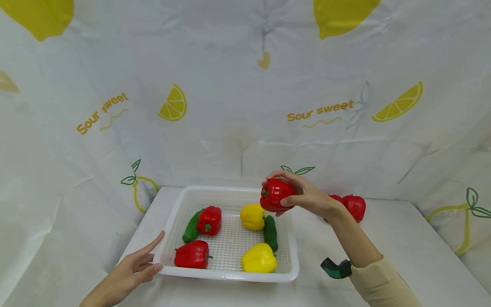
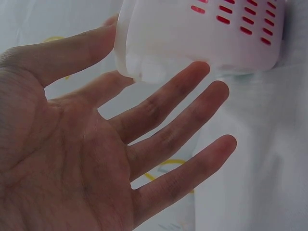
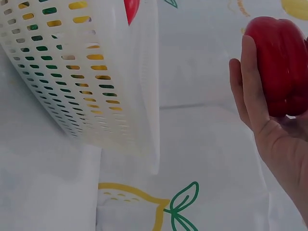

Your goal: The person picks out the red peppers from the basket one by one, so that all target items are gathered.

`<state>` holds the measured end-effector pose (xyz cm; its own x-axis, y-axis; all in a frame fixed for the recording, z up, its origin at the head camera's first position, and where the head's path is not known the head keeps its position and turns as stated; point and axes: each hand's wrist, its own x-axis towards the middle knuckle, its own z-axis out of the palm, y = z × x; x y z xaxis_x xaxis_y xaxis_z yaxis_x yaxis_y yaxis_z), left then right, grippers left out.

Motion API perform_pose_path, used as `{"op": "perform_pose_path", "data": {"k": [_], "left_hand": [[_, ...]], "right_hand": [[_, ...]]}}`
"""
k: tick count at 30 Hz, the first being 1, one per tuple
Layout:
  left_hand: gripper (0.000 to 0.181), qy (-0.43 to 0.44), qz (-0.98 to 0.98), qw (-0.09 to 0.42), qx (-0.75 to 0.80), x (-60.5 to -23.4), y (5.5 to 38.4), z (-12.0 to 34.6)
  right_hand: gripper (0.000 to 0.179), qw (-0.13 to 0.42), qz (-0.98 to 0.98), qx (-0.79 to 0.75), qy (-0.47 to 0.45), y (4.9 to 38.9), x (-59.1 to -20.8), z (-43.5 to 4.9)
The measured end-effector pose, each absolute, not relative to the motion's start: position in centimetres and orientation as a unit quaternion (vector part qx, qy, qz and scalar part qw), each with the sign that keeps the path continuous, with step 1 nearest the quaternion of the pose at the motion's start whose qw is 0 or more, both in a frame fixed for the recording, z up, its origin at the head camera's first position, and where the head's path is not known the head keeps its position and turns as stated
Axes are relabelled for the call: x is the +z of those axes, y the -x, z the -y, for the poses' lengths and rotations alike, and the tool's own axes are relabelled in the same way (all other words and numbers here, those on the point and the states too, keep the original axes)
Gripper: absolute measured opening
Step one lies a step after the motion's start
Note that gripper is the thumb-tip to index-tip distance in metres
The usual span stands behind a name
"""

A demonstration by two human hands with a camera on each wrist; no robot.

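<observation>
My right hand [image 1: 307, 196] grips a red bell pepper [image 1: 275, 196] above the right back part of a white plastic basket [image 1: 230, 276]. The right wrist view shows this pepper [image 3: 281, 67] raised beside the basket's perforated wall [image 3: 72, 96]. At the basket's front left corner, my left hand [image 1: 132, 268] touches the rim with thumb and index finger; its other fingers extend loosely below. Inside lie two red bell peppers [image 1: 192, 255], two yellow bell peppers [image 1: 259, 258], a dark green cucumber [image 1: 270, 233] at right and another long green vegetable [image 1: 191, 228] at left.
Red peppers [image 1: 354, 207] lie on the white table [image 1: 399, 238] to the right, partly hidden behind my right wrist. A white lemon-print sheet [image 1: 230, 128] hangs behind the table. A black and green strap piece [image 1: 335, 268] sticks out at my right cuff.
</observation>
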<state>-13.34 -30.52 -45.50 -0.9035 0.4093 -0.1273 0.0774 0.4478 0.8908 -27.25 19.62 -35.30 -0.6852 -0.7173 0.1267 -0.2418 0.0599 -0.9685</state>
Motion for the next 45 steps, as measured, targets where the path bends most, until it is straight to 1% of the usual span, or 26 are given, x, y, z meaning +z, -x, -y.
{"op": "perform_pose_path", "data": {"k": [5,9,13,17,21,29,32,34,38,41,45], "left_hand": [[0.079,-0.146,-0.831,0.168,0.510,-45.5,13.4,30.5],[0.079,-0.145,-0.831,0.170,0.509,-45.5,13.4,30.5],[0.079,-0.142,-0.831,0.170,0.510,-45.6,13.4,30.5],[0.079,-0.137,-0.829,0.172,0.513,-45.7,13.3,30.5],[0.079,-0.131,-0.828,0.175,0.516,-45.8,13.3,30.5],[0.079,-0.132,-0.830,0.175,0.514,-45.7,13.3,30.5],[0.079,-0.131,-0.830,0.175,0.512,-45.7,13.3,30.4],[0.080,-0.129,-0.831,0.177,0.511,-45.7,13.4,30.4],[0.080,-0.124,-0.833,0.179,0.509,-45.7,13.4,30.4],[0.080,-0.122,-0.834,0.180,0.507,-45.6,13.4,30.5],[0.081,-0.115,-0.834,0.182,0.507,-45.5,13.4,30.4]], "right_hand": [[0.065,0.192,-0.719,-0.589,0.316,26.8,-35.4,-19.8],[0.065,0.182,-0.727,-0.584,0.313,26.7,-35.4,-20.0],[0.062,0.152,-0.742,-0.570,0.318,26.7,-35.5,-20.4],[0.065,0.135,-0.756,-0.559,0.313,26.5,-35.7,-20.7],[0.067,0.130,-0.761,-0.553,0.314,26.4,-35.8,-20.9],[0.057,0.133,-0.758,-0.559,0.310,26.1,-35.8,-21.1],[0.058,0.138,-0.754,-0.564,0.307,26.2,-35.8,-21.3],[0.061,0.149,-0.744,-0.571,0.313,26.3,-35.9,-21.6],[0.073,0.170,-0.723,-0.582,0.331,26.5,-35.8,-22.2],[0.079,0.163,-0.727,-0.574,0.341,26.6,-35.8,-22.6],[0.081,0.145,-0.736,-0.566,0.343,26.5,-35.8,-22.8]]}}
